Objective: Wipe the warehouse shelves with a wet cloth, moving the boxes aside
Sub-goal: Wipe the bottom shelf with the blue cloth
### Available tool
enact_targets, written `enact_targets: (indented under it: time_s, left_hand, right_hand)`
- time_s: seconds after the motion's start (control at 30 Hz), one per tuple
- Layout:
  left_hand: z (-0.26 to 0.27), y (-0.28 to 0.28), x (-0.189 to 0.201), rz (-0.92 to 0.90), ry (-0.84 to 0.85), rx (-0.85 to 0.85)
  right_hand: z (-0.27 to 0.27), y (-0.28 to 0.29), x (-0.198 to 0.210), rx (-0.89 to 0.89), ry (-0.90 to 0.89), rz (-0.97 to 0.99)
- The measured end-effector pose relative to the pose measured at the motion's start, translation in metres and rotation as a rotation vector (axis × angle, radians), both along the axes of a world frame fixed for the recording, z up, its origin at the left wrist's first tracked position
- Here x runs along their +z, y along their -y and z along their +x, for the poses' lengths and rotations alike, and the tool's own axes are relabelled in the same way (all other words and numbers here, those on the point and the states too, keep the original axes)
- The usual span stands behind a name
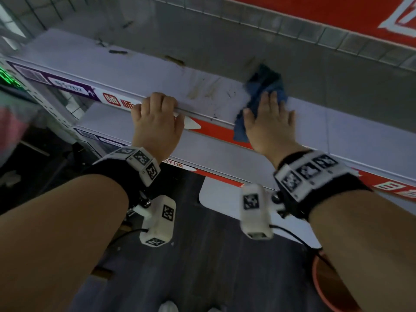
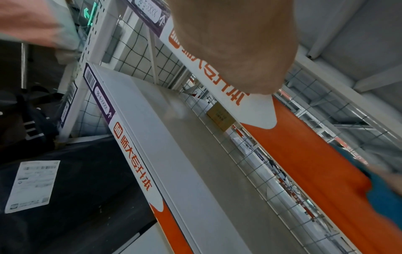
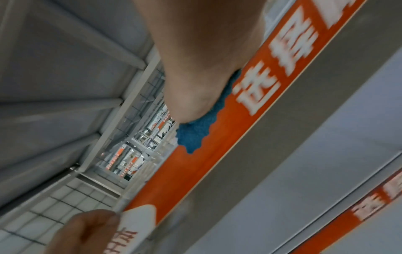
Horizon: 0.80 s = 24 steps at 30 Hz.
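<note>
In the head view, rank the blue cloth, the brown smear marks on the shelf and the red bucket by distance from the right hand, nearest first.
1. Blue cloth: under the right hand.
2. Brown smear marks: on the shelf, toward the left.
3. Red bucket: on the floor, lower right.

shelf front edge strip (image 2: 132, 159): orange characters "师大专升本"; purple label (image 2: 102, 101) at its end: barcode, "xxxx-9-96", arrow.
</note>
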<state>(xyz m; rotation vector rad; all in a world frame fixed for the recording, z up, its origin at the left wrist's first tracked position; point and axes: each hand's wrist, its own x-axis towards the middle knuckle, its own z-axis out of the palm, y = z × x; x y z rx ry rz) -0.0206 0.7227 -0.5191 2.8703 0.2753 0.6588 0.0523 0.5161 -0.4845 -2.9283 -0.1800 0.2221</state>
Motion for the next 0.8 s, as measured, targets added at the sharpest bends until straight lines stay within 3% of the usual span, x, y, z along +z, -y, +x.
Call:
enact_targets:
  time_s: [0.13, 0.27, 0.6, 0.8]
  left_hand:
    - [0.002, 0.0, 0.004, -0.045, 0.007, 0.013]
    - [-0.001, -0.003, -0.003, 0.013, 0.052, -0.014]
    - [0.004, -0.002, -0.016, 0.043, 0.103, 0.029]
    - [0.007, 0.004, -0.009, 0.009, 0.052, 0.076]
  right_hand:
    - [-0.013, 0.035, 0.002, -0.087, 0.033, -0.128]
    - [-0.004, 0.008, -0.001, -0.131, 0.021, -0.091]
    - [0.015, -0.071, 0.003, 0.16, 0.018, -0.022]
    - [0.004, -0.019, 0.001, 0.124, 0.044, -0.043]
